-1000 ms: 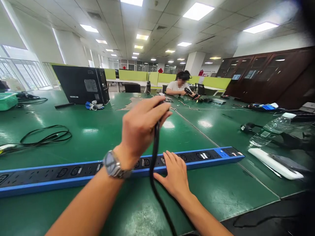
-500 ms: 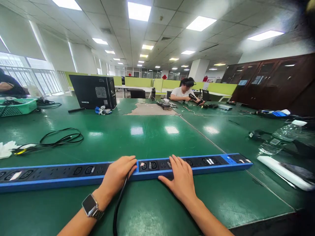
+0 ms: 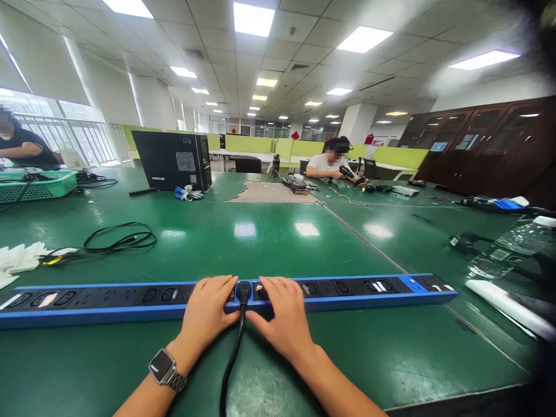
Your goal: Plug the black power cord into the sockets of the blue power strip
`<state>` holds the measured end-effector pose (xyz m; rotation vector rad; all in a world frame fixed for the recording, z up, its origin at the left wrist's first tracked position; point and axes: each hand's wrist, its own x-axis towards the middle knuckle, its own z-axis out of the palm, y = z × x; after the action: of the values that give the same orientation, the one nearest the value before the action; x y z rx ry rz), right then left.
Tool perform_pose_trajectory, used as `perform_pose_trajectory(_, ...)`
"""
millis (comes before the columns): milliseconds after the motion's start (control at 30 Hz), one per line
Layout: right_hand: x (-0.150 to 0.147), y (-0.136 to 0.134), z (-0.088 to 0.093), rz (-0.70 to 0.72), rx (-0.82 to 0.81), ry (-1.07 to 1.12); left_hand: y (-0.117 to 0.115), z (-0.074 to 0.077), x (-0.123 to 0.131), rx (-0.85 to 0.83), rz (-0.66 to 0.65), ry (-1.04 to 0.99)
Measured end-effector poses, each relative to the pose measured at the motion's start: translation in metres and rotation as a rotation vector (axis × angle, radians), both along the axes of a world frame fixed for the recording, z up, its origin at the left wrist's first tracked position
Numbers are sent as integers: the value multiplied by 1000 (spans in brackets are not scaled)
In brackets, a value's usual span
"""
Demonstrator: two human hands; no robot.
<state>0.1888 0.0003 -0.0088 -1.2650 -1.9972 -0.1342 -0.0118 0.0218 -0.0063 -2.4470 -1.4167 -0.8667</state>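
A long blue-edged power strip [image 3: 269, 307] with black socket panels lies across the green table before me. My left hand [image 3: 211, 304], a watch on its wrist, is closed over the strip left of the middle, its thumb along the near edge. Just to its right, my right hand [image 3: 284, 310] grips the strip the same way. In the gap between them a black plug [image 3: 244, 291] stands against the strip's face, its cable [image 3: 232, 359] running toward me. Whether its pins are in a socket I cannot tell.
Coiled black cable [image 3: 121, 237] and white tissue [image 3: 19, 256] are on the left. A computer case [image 3: 167, 159] stands farther back. At the right are a water bottle [image 3: 515, 249] and a white object [image 3: 499, 307]. A person [image 3: 332, 162] sits across the table holding something black.
My left hand no longer covers the plug, which now shows between my hands. My right hand has slid left along the strip, close to the plug. The view has shifted slightly.
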Motion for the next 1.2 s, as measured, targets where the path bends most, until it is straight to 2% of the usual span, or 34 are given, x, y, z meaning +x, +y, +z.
perform_pose_trajectory(67, -24, 11, 7, 87, -14, 52, 0, -1, 1, -11, 5, 5)
perform_pose_trajectory(133, -28, 22, 13, 98, 14, 222, 0, 0, 2, -5, 7, -9)
perform_pose_trajectory(233, 4, 29, 16, -128, 50, 602, 1, -1, 2, 18, -9, -36)
perform_pose_trajectory(300, 38, 26, 12, -215, 17, 670, 2, -2, 2, 28, -10, -51)
perform_pose_trajectory(400, 77, 18, 1, -177, -72, 502, 2, -3, 1, 2, 2, -53)
perform_pose_trajectory(467, 86, 15, -4, -152, -93, 382, 1, -2, 1, -15, 7, -49)
perform_pose_trajectory(667, 77, 18, -1, -101, -71, 133, 0, -1, 1, -21, 11, -21)
perform_pose_trajectory(867, 82, 16, 2, -177, -81, 50, 0, -1, 2, -25, -5, -44)
perform_pose_trajectory(933, 83, 14, 2, -154, -35, -29, -2, 2, 13, -8, -55, -108)
perform_pose_trajectory(1033, 83, 10, -3, -112, 10, -102, -6, 12, 44, 20, -153, -205)
perform_pose_trajectory(1200, 89, 6, -22, -254, 12, -125, -5, 26, 104, -94, -239, -131)
